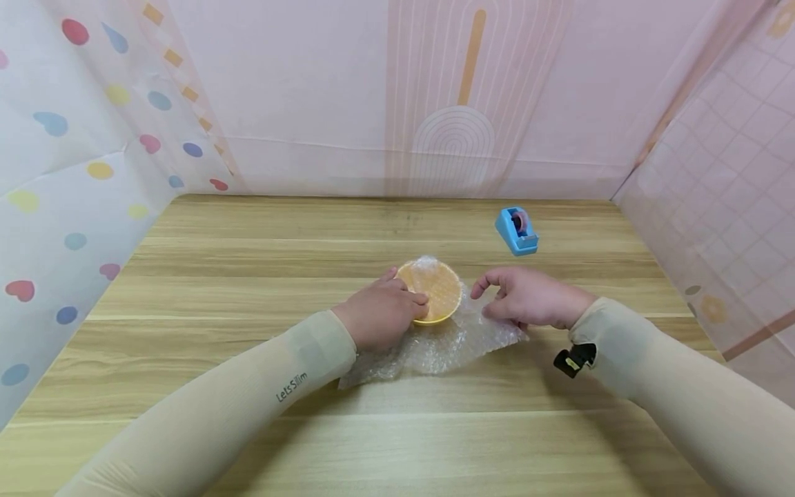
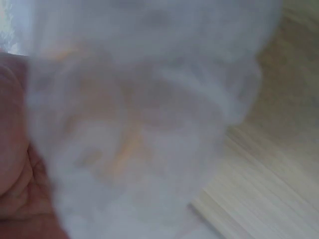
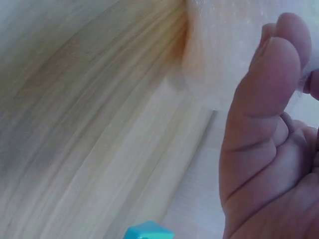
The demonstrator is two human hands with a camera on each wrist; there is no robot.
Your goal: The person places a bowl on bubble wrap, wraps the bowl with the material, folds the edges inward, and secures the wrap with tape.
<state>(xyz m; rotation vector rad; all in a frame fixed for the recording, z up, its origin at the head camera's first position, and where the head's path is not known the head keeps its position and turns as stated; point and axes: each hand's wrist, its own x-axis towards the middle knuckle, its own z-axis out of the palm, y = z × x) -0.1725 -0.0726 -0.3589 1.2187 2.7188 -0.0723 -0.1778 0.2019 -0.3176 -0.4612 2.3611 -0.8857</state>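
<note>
A yellow bowl [image 1: 442, 293] sits on the table, partly covered by clear bubble wrap [image 1: 437, 348] that spreads out in front of it. My left hand [image 1: 380, 312] grips the bowl's left side through the wrap, its thumb over the rim and other fingers partly hidden. In the left wrist view, blurred bubble wrap [image 2: 149, 194] lies over yellow patches beside the palm. My right hand [image 1: 535, 295] is just right of the bowl, over the wrap's right end. Thumb and index finger are bent and apart, with nothing visible between them.
A blue tape dispenser [image 1: 517, 232] with a roll in it stands behind the right hand on the wooden table [image 1: 279, 248]. Printed cloth walls [image 1: 298, 90] close off the back and both sides. A black strap [image 1: 574, 360] hangs at the right wrist.
</note>
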